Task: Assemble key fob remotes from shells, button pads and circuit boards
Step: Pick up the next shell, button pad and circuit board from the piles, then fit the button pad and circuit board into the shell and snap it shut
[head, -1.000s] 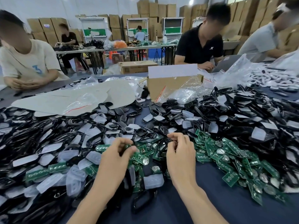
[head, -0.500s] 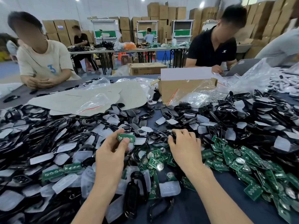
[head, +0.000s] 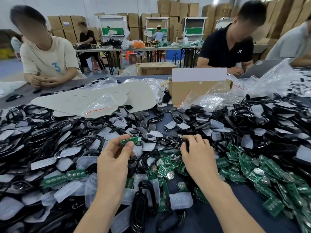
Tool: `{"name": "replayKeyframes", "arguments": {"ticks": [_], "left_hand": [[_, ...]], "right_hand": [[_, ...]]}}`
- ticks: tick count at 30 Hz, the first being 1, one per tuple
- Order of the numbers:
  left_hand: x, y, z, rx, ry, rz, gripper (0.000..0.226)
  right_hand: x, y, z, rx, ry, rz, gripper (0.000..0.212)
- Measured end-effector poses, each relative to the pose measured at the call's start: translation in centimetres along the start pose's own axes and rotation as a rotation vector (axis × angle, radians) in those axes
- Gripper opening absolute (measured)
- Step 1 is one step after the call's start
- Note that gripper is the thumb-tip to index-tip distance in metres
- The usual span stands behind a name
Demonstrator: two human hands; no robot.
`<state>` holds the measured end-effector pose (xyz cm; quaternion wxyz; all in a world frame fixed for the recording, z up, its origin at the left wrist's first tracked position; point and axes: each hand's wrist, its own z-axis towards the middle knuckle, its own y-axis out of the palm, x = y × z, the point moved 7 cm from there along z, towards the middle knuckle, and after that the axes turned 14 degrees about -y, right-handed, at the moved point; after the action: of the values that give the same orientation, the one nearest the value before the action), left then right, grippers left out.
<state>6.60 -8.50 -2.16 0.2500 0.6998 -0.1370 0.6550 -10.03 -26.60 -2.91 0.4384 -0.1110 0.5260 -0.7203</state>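
The left hand [head: 114,158] has lifted a circuit board [head: 129,140] off the pile [head: 239,172], pinched in its fingertips. The right hand [head: 198,153] curls over the black shells [head: 165,142]; grip unclear. Shell needed next.

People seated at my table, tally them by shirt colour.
Beige shirt: 1
Black shirt: 1
Grey shirt: 1
Total: 3
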Motion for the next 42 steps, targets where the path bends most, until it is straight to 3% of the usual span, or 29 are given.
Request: {"name": "replayKeyframes", "arguments": {"ticks": [11, 17, 23, 28, 31, 35, 38, 42], "left_hand": [[-0.1, 0.9, -0.3, -0.087, -0.035, -0.070, 0.018], [-0.5, 1.0, 0.1, -0.117, -0.046, -0.148, 0.027], [-0.7, 0.7, 0.5, -0.120, -0.066, -0.206, 0.017], [-0.6, 0.2, 0.9, -0.105, -0.075, -0.250, 0.017], [-0.6, 0.2, 0.8, -0.107, -0.092, -0.264, 0.017], [-0.6, 0.7, 0.6, -0.125, -0.111, -0.266, 0.019], [-0.7, 1.0, 0.4, -0.140, -0.109, -0.232, 0.023], [-0.5, 1.0, 0.2, -0.156, -0.096, -0.210, 0.022]], "right_hand": [[-2.2, -1.2, 2.3, 0.124, -0.118, 0.141, 0.032], [-4.6, 3.2, 10.0, -0.228, -0.109, 0.292, 0.030], [-6.7, 9.5, 13.9, -0.554, -0.090, 0.014, 0.038], [-7.9, 9.9, 14.4, -0.640, -0.162, -0.132, 0.030], [-7.8, 8.7, 14.2, -0.597, -0.255, -0.167, 0.005], [-6.4, 7.0, 13.3, -0.546, -0.210, -0.079, 0.010], [-5.7, 4.6, 12.2, -0.347, -0.168, 0.160, 0.033], [-5.2, -0.2, 8.4, -0.034, -0.084, 0.667, 0.024]]}}
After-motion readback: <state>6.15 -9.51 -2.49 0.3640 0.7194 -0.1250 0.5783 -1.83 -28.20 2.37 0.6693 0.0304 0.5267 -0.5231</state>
